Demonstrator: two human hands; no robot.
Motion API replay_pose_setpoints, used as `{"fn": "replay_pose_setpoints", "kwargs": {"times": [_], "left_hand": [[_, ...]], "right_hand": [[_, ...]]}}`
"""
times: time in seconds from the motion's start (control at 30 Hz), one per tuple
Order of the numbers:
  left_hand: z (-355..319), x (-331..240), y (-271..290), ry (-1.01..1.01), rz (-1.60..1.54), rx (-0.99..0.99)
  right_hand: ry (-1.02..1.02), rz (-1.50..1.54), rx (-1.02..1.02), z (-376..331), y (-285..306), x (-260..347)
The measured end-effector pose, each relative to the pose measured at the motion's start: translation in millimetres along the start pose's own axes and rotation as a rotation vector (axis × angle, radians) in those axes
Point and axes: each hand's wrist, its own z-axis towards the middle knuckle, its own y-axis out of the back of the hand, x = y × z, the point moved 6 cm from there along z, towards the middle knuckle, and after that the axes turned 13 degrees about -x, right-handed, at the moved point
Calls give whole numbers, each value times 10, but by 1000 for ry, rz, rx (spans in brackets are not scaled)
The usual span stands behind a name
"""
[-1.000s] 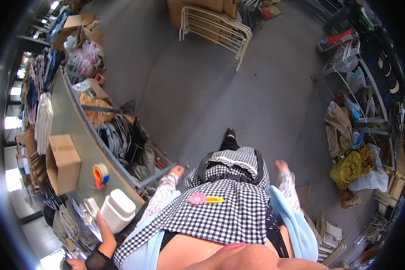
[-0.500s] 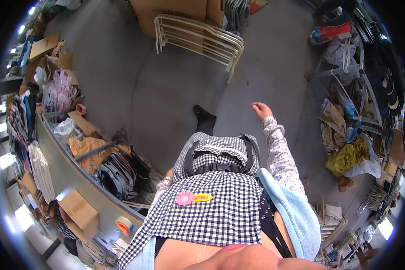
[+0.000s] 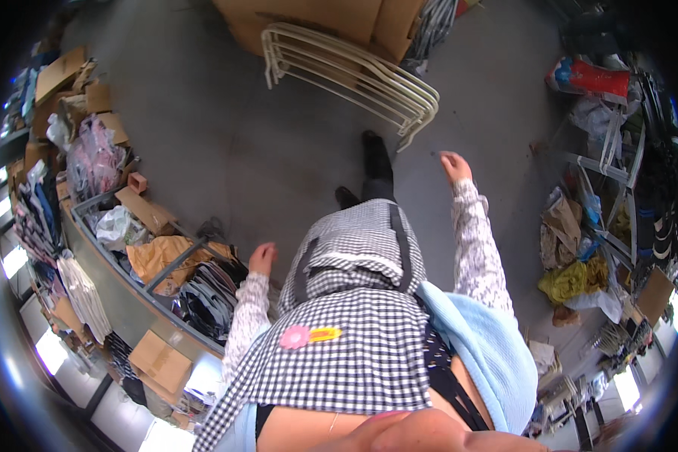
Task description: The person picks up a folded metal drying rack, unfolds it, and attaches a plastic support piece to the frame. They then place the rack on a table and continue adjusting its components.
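My right hand (image 3: 455, 167) hangs over the grey floor at the right of my body, its fingers loosely bent and apart, with nothing in them. Beside my left hip, my left hand (image 3: 262, 258) is also free, its small-looking fingers partly spread. Ahead of the right hand and apart from it stands a cream tubular metal rack (image 3: 423, 105) with several parallel bars. Nearest to the left hand lie dark garments (image 3: 207, 294) beside a table. I wear a black-and-white checked apron (image 3: 346, 331) with a pink-and-yellow clip on it.
A large cardboard box (image 3: 316, 26) stands behind the rack. On the left are a long table with a metal edge (image 3: 139, 286), brown paper (image 3: 166, 260) and a closed carton (image 3: 160, 361). At the right, a metal frame (image 3: 606, 169) stands among bags and a yellow bundle (image 3: 572, 280).
I have stepped forward, so the rack and large box appear nearer. My left hand has come out from behind the apron into view. My right hand has swung slightly forward.
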Motion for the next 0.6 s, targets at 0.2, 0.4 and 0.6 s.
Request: {"fn": "replay_pose_setpoints", "kwargs": {"times": [0.2, 0.4, 0.6], "left_hand": [[-1128, 557, -10, 178, 258, 48], [-1519, 380, -368, 157, 366, 155], [-1550, -330, -442, -21, 191, 60]], "right_hand": [[-149, -398, -13, 1715, -57, 248], [-186, -679, 97, 2843, -398, 138], [-157, -825, 382, 3074, -1187, 217]]}}
